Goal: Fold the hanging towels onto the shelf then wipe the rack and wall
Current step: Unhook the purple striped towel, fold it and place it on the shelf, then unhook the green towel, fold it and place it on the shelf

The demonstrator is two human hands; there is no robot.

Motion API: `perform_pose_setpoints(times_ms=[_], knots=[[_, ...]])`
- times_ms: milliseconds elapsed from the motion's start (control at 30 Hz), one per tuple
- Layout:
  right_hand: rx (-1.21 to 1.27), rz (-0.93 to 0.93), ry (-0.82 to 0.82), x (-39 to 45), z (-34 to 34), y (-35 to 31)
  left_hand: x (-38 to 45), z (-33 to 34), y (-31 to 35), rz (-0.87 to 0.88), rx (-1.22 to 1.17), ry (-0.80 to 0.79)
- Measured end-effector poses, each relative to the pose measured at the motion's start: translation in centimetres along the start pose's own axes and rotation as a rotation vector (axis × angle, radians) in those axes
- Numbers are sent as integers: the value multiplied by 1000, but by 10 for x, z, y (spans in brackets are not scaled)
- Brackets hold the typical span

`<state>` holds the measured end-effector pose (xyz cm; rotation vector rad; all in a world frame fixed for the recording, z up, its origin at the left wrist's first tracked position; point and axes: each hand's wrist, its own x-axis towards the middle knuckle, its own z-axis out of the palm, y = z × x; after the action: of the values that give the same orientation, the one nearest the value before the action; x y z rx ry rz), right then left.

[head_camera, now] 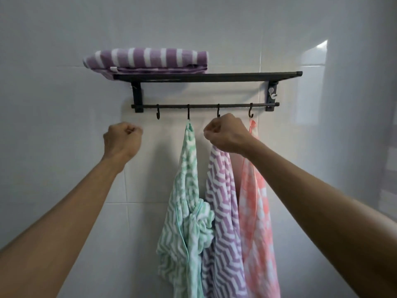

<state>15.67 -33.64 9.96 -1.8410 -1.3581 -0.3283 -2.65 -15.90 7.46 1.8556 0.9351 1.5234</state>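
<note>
While the purple zigzag towel (223, 211) hangs from the third hook (218, 114), main risk is pulling down before the loop clears: could stress the hook or drag the rail (204, 106). Right hand (225, 134) clenched at the very top of that towel, just under the hook; looks like a pinch on the loop or top corner, though the actual contact is hidden behind the knuckles. Left hand (122, 138) curled into a fist, gripping nothing visible, held apart to the left below the first hook (158, 115), which is bare.

Second risk: snagging neighbours. Green zigzag towel (187, 201) on the second hook (188, 114) bunches into a knot-like wad low down, pressed against the purple one; could get dragged along on lift-off. Pink checked towel (255, 201) on the fourth hook (250, 114) overlaps the purple one's right edge, partly behind the right forearm.

All three hanging towels limp, long, gathered to a point at the top, soft terry look.

Striped purple towel (148, 59) already folded on the shelf (236, 76), left end, overhanging the edge a bit; could slide if bumped when stacking. Room left on the right side of the shelf. Rack bolted to the white tiled wall (64, 104); wiping not yet started, no cloth in sight.
</note>
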Motion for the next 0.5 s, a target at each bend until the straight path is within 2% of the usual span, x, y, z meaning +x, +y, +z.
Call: perform_pose_setpoints(times_ms=[167,333,500], knots=[[75,108,-86,-7,31,37,-17,30,-44,-109,0,-143],[193,259,-86,10,69,65,-15,68,-73,-95,23,-317],[272,355,-80,52,98,76,8,113,-91,-75,76,-420]])
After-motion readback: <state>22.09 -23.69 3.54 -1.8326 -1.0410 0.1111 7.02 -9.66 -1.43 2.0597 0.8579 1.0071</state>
